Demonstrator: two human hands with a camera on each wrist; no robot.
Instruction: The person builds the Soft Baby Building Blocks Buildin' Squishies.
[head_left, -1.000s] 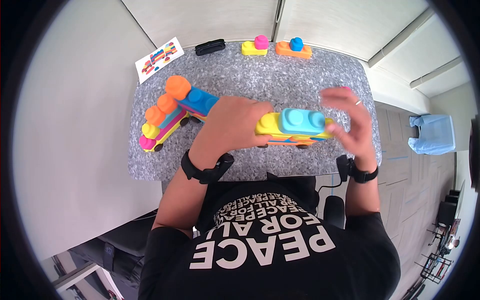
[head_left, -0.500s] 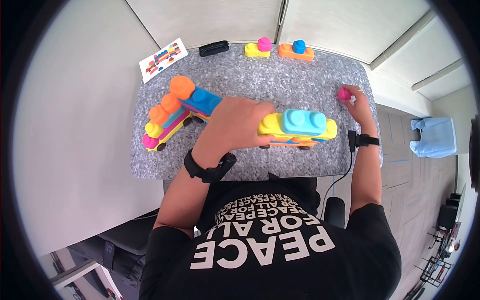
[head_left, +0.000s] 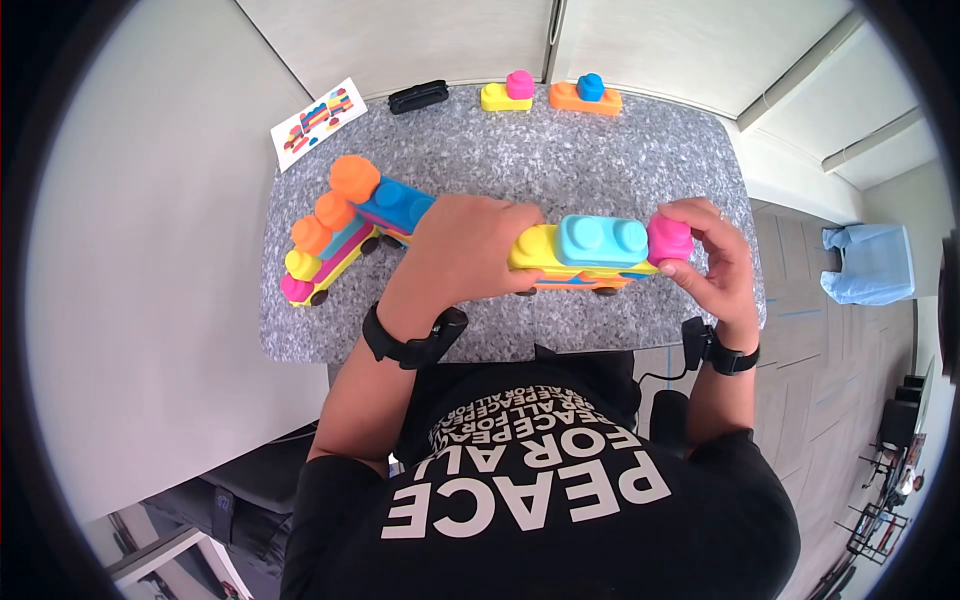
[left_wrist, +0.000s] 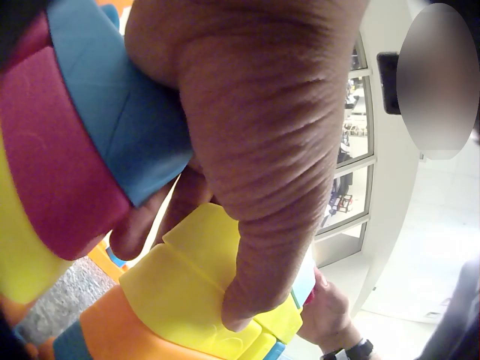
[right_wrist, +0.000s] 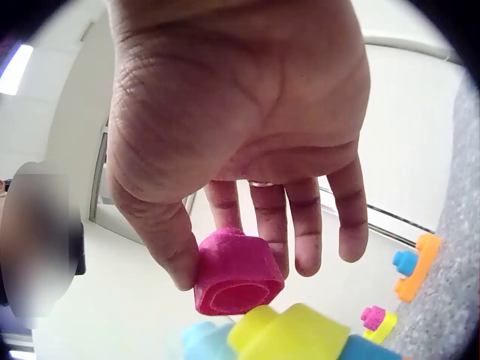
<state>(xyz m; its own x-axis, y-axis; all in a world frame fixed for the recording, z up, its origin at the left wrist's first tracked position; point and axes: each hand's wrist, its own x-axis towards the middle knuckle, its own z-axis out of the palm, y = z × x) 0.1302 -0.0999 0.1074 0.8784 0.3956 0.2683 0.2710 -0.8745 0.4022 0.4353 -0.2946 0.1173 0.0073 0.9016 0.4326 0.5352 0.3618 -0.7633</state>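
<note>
My right hand [head_left: 718, 262] pinches a small pink block [head_left: 670, 240] between thumb and fingers. It is held over the right end of the long yellow block on a wheeled toy train. In the right wrist view, the pink block's hollow underside faces a yellow stud [right_wrist: 255, 322]. My left hand [head_left: 468, 250] grips the left part of the yellow block [left_wrist: 187, 292], its thumb pressed along the side. A light-blue two-stud block [head_left: 603, 240] sits on the yellow one. Left of my hand, the other cars carry a blue block [head_left: 402, 201] and orange blocks [head_left: 354, 177].
At the back of the grey speckled table [head_left: 600, 160] stand a yellow block [head_left: 506, 99] with a pink one on it and an orange block [head_left: 585, 100] bearing a blue one. A black case [head_left: 418, 97] and a picture card [head_left: 319, 125] lie back left.
My right hand left the train's right end, reached to the table's right side, took hold of the pink block and brought it back over the yellow block. My left hand stays put.
</note>
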